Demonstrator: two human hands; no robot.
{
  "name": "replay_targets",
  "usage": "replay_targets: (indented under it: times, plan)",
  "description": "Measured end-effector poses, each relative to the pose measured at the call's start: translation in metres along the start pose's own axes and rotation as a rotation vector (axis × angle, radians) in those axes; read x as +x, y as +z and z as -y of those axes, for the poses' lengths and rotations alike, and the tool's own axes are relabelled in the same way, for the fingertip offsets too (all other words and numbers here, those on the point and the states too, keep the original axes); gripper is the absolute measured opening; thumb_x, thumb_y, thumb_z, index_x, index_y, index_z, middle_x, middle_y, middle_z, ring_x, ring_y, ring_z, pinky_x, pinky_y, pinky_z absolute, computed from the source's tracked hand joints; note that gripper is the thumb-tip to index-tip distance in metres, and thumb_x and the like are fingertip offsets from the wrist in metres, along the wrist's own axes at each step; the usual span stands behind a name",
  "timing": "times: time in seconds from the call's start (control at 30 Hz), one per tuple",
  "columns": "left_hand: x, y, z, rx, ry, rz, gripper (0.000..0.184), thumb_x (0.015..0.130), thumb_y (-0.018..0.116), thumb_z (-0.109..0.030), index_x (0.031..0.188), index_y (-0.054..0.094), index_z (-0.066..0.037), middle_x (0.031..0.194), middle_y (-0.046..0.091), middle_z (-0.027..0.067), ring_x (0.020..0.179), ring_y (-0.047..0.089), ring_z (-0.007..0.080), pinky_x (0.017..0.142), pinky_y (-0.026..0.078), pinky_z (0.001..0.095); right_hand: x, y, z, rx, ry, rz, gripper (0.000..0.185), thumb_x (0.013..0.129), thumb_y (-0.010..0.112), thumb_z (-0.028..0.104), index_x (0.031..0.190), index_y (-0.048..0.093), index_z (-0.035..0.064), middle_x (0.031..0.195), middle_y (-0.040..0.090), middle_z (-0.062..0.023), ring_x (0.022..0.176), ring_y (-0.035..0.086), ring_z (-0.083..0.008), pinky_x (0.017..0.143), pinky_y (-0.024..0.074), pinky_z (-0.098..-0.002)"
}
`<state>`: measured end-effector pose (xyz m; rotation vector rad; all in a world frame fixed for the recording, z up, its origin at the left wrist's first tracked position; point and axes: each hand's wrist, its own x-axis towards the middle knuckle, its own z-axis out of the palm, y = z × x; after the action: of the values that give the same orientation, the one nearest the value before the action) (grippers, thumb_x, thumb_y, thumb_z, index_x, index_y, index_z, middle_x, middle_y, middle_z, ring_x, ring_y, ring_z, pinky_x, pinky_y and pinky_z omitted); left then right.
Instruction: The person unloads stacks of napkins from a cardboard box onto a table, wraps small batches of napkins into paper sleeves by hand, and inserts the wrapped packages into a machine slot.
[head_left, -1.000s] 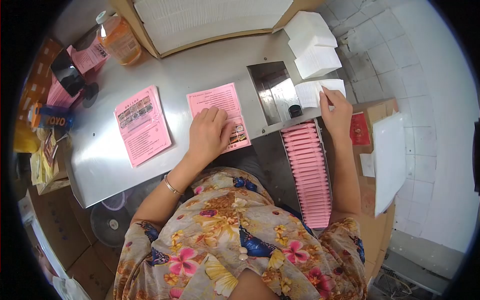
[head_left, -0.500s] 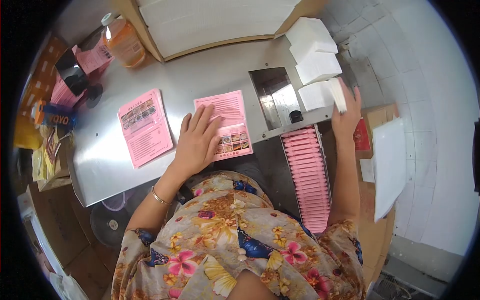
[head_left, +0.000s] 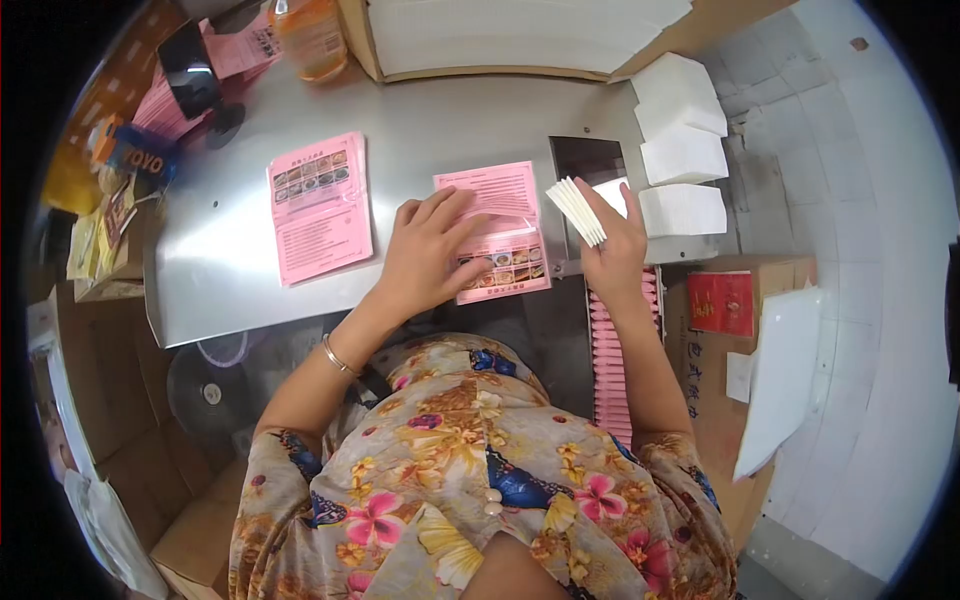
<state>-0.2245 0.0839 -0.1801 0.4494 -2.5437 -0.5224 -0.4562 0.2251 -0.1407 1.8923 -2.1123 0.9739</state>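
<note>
My left hand [head_left: 428,252] lies with fingers spread on a stack of pink printed paper sleeves [head_left: 515,200], which carry text and small food pictures. Fanned slightly between the fingers and thumb of my right hand [head_left: 615,252] is a small bundle of white folded paper napkins [head_left: 576,212]. That bundle is held over the rectangular opening [head_left: 583,158] in the metal table, right of the pink stack. Below my right forearm, a row of pink packets [head_left: 610,375] fills a narrow metal channel. Piles of white napkins [head_left: 684,210] stand along the table's right side.
A second pink stack [head_left: 318,205] lies on the metal table [head_left: 225,270] at left. Behind it stand a phone on a stand [head_left: 188,70] and a bottle of orange liquid [head_left: 308,40]. A large open carton [head_left: 520,75] borders the back; another box [head_left: 700,350] stands at right.
My right hand has brought the napkin bundle left from the white piles toward the pink stack. My left hand stays on the stack. The whole view has shifted.
</note>
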Motion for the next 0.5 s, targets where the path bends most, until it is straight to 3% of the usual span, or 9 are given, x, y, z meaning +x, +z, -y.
replay_targets:
  times: [0.03,0.13,0.23,0.27,0.33,0.4,0.5]
  plan:
    - [0.0,0.002,0.0,0.009,-0.007,-0.002,0.051,0.082,0.071,-0.04,0.125,0.063,-0.013,0.138,0.054,0.0138,0.13,0.048,0.0339,0.102,0.037,0.0512,0.001,0.001,0.004,0.01,-0.007,0.0,0.049,0.078,0.063,-0.001,0.127,0.065,0.0048,0.116,0.072,-0.0136,0.1,0.07,-0.0294,0.114,0.0339,-0.0525]
    - [0.003,0.005,-0.002,-0.014,-0.006,-0.03,0.051,0.078,0.075,-0.032,0.124,0.064,-0.012,0.133,0.057,0.0125,0.128,0.051,0.0324,0.1,0.039,0.0503,-0.007,0.007,0.022,0.03,-0.327,0.046,0.046,0.078,0.074,0.015,0.123,0.068,0.0083,0.117,0.073,-0.0095,0.112,0.068,-0.0234,0.113,0.0348,-0.0524]
    - [0.007,0.015,0.002,0.0,0.0,-0.002,0.051,0.075,0.075,-0.026,0.123,0.063,-0.012,0.133,0.057,0.0124,0.128,0.051,0.032,0.099,0.039,0.0501,-0.019,0.022,0.038,-0.012,-0.487,0.321,0.04,0.082,0.069,0.012,0.122,0.069,0.0142,0.128,0.066,-0.0101,0.119,0.063,-0.024,0.113,0.0315,-0.0585]
    - [0.007,0.018,0.004,0.033,0.015,0.002,0.057,0.073,0.078,-0.027,0.126,0.062,-0.012,0.133,0.057,0.0127,0.127,0.051,0.0316,0.098,0.039,0.0496,-0.018,0.03,0.035,-0.023,-0.473,0.311,0.04,0.082,0.069,0.012,0.122,0.069,0.0142,0.128,0.066,-0.0101,0.119,0.063,-0.024,0.113,0.0315,-0.0585]
    - [0.011,0.015,-0.001,-0.004,0.03,-0.03,0.063,0.072,0.079,-0.029,0.13,0.06,-0.012,0.134,0.056,0.0125,0.127,0.051,0.0315,0.098,0.039,0.0493,-0.005,0.049,0.021,-0.061,-0.221,0.298,0.035,0.083,0.066,0.015,0.117,0.07,0.0156,0.126,0.064,-0.0107,0.119,0.061,-0.0259,0.114,0.0273,-0.0624]
    - [0.017,0.013,-0.014,-0.021,0.009,-0.058,0.083,0.069,0.083,-0.033,0.142,0.05,-0.013,0.14,0.051,0.0131,0.13,0.048,0.0315,0.1,0.037,0.0509,0.02,0.078,0.027,-0.19,-0.213,0.336,0.033,0.083,0.064,0.014,0.116,0.07,0.0148,0.12,0.066,-0.0097,0.115,0.062,-0.0254,0.115,0.0259,-0.062]
    - [0.029,0.012,-0.017,0.075,0.047,-0.102,0.089,0.069,0.084,-0.03,0.147,0.044,-0.014,0.145,0.046,0.014,0.134,0.046,0.0317,0.105,0.035,0.0531,0.04,0.097,0.025,-0.328,-0.284,0.276,0.029,0.085,0.062,0.015,0.112,0.071,0.0134,0.111,0.068,-0.0092,0.112,0.062,-0.0262,0.116,0.0231,-0.0629]
